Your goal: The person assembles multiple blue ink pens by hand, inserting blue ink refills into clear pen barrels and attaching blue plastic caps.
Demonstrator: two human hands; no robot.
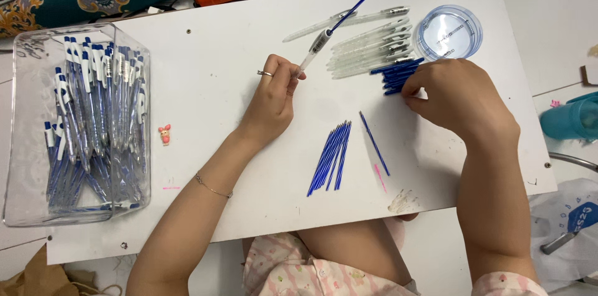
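My left hand (273, 98) pinches the lower end of a clear pen barrel (314, 49) with a blue refill (361, 1) sticking out of its top, tilted up and to the right. My right hand (458, 95) rests on the white board (218, 72), its fingertips touching a small pile of blue pen tips (393, 75). Just behind that pile lies a row of clear empty pen barrels (370, 44). A bundle of blue refills (330, 156) lies between my hands, with one loose refill (374, 143) beside it.
A clear plastic box (18, 146) full of finished blue-and-white pens stands at the left. A round clear lid (448, 31) lies at the back right. A tiny pink figure (165, 135) sits near the box. A teal container (573, 117) stands off the board's right edge.
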